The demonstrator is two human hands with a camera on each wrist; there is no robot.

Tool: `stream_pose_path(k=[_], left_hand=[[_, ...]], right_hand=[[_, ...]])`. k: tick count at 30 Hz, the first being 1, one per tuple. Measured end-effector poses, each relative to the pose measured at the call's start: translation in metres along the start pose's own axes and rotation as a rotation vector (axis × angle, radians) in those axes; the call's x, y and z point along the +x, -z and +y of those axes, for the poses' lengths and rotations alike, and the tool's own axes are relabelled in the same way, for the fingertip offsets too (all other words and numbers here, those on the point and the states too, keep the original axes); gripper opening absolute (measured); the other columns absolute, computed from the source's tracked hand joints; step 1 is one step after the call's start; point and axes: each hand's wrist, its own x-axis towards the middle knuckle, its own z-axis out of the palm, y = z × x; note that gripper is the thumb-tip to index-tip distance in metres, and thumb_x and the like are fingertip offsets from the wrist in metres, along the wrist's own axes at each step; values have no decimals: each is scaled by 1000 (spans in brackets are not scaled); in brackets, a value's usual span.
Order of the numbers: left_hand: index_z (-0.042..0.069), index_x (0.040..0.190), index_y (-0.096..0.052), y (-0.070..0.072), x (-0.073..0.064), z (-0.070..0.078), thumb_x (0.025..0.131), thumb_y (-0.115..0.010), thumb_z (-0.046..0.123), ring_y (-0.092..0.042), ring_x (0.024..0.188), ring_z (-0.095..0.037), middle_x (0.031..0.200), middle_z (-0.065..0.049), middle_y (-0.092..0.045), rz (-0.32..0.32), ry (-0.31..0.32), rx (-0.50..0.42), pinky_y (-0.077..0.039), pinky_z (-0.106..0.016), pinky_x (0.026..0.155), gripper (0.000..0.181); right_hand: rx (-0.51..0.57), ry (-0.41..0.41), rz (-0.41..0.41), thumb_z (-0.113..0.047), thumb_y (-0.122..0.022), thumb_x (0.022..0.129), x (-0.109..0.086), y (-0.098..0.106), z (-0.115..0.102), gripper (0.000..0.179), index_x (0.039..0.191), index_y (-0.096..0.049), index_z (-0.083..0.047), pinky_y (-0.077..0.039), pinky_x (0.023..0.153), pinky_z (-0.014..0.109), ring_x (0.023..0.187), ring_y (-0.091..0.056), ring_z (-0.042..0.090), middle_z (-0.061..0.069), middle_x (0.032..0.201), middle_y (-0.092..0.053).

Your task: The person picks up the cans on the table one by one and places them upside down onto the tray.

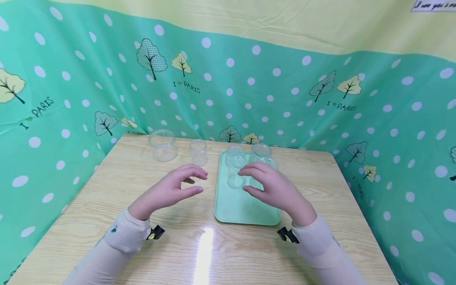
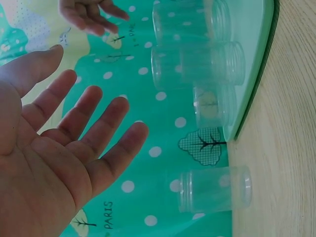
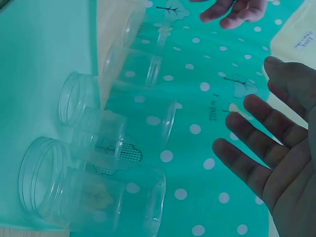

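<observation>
Jars of clear material stand clustered on the green tray, toward its far edge, their long axes upright and threaded ends apparently down. The right hand is nearer to them, poised over the tray, empty, fingers loosely extended and touching none. The left hand, likewise empty and relaxed, is off the tray's left edge. Beyond it, near the far edge of the desk, stands a narrow jar; a wide jar sits closer to the far left corner.
</observation>
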Motion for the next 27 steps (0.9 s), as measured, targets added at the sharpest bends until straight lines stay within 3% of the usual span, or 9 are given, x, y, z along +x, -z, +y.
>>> stream_pose_path(k=[19,27], left_hand=[[25,122,-67,-2,4,-3,96,-75,25,-57,126,-14,132,8,-63,-4,-6,3,-57,-42,97,27],[25,122,-66,-4,2,-8,97,-73,27,-57,125,-14,132,8,-63,-13,1,5,-56,-44,97,26]], right_hand=[[30,3,106,-18,-83,88,-21,5,-2,45,129,-67,-13,-53,104,32,125,-61,19,-1,131,-65],[33,-14,91,-22,-80,91,-25,0,2,43,130,-66,-13,-52,105,30,126,-60,16,-2,132,-64]])
